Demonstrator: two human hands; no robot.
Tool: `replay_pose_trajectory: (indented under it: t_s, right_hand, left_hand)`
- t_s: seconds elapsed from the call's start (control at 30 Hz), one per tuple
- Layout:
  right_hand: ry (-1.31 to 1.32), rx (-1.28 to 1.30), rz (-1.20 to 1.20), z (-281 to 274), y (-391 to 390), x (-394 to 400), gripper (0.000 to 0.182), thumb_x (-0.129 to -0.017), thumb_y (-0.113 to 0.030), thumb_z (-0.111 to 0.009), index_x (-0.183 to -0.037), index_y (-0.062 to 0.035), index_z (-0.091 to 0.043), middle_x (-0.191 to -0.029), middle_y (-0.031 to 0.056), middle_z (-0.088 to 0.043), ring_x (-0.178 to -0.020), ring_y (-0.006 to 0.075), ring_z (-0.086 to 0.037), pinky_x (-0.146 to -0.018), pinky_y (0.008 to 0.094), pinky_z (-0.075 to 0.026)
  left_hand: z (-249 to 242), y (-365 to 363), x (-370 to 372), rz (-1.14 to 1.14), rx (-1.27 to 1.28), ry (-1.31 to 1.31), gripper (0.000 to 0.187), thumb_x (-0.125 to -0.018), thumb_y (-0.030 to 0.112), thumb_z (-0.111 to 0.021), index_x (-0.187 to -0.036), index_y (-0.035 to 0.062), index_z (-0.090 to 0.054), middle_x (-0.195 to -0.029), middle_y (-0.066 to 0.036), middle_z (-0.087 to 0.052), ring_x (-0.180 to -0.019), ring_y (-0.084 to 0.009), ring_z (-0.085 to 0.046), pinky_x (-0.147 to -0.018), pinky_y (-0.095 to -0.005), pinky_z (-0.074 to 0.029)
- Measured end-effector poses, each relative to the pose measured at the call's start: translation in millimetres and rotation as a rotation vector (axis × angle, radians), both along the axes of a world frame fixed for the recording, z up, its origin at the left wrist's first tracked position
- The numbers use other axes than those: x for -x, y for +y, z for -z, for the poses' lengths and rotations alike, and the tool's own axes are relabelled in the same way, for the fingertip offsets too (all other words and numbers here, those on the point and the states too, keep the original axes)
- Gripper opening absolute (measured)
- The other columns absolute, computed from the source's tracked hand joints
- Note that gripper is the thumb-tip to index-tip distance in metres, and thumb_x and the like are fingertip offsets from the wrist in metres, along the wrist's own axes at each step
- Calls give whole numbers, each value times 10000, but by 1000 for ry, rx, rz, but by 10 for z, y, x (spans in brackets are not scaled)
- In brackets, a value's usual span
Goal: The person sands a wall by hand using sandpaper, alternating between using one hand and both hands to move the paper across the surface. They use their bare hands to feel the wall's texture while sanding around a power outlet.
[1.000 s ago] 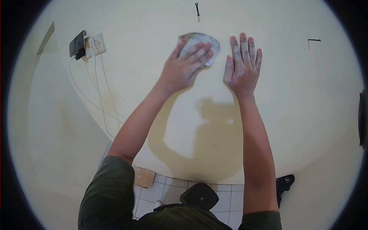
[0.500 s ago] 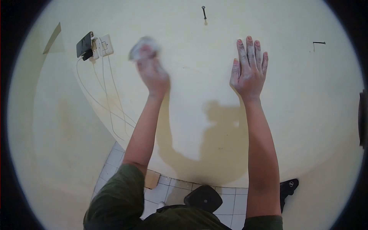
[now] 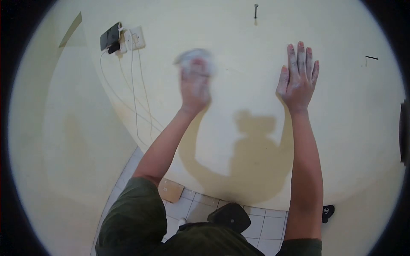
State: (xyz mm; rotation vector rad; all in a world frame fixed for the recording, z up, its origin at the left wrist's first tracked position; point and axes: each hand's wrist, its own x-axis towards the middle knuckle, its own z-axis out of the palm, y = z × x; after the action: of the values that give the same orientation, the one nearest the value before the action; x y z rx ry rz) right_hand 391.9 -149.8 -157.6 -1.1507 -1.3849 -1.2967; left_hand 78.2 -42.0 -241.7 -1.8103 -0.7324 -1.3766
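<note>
A: Where is the sheet (image 3: 193,54)?
B: Near 12 o'clock in the view, at the fingers of the left hand (image 3: 195,87), over the pale wall (image 3: 243,81). Both are blurred — cannot tell whether the fingers pinch the sheet or only press on it.
A: Right hand (image 3: 300,81)?
B: At 2 o'clock, palm flat to the wall, fingers slightly spread, thumb out to the side, whitish dust on the skin. It holds nothing.
A: Surroundings?
B: One nail (image 3: 256,13) toward 1 o'clock, a bent nail (image 3: 372,58) farther out at 2. Between 10 and 11 — a phone (image 3: 110,37) beside a wall socket (image 3: 136,37), white cables (image 3: 133,72) hanging below. A brown box (image 3: 171,190) at 7, on the tiled floor (image 3: 261,228).
</note>
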Motion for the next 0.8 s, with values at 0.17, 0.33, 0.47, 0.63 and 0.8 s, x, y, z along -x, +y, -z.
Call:
replay_pose_trajectory:
  t_s: [0.17, 0.33, 0.47, 0.63, 0.8]
  right_hand:
    - [64, -33, 66, 118, 112, 143, 669, -1024, -335, -513, -1661, -173, -389, -1743, 90, -311, -1622, 341, -231, -1287, 603, -94]
    - [168, -67, 44, 259, 192, 454, 780, -1012, -422, -538, -1677, -81, -316, -1752, 213, -217, -1621, 436, -173, -1273, 650, -45]
    - [126, -35, 39, 332, 172, 424, 778, -1022, -432, -523, -1679, -76, -306, -1751, 228, -206, -1622, 444, -159, -1273, 652, -51]
    - [144, -9, 46, 346, 178, 437, 774, -1022, -430, -520, -1683, -91, -304, -1749, 227, -210, -1624, 440, -155, -1278, 647, -58]
    - [144, 15, 25, 345, 125, 462, 762, -1019, -379, -545, -1671, -56, -318, -1744, 235, -222, -1624, 435, -160, -1276, 641, -61]
  left_hand:
    - [-30, 277, 381, 168, 64, -569, 477, -981, 99, -587, -1411, -108, -581, -1503, -280, -570, -1495, -326, -474, -1272, -512, -277]
    - [35, 271, 110, 78, -26, -725, 372, -1016, 49, -514, -1322, -131, -625, -1484, -302, -575, -1494, -380, -458, -1254, -506, -301]
    - [84, 7, 241, 169, 117, -6, 346, -1019, 25, -487, -1285, -137, -639, -1486, -327, -561, -1494, -424, -442, -1252, -511, -294]
    - [116, 491, 256, 77, 8, -987, 418, -975, 38, -528, -1366, -82, -616, -1501, -253, -581, -1469, -385, -485, -1254, -511, -292]
    - [99, -5, 159, 83, 64, -66, 424, -1043, 58, -466, -1422, -100, -569, -1557, -232, -543, -1493, -405, -448, -1261, -524, -260]
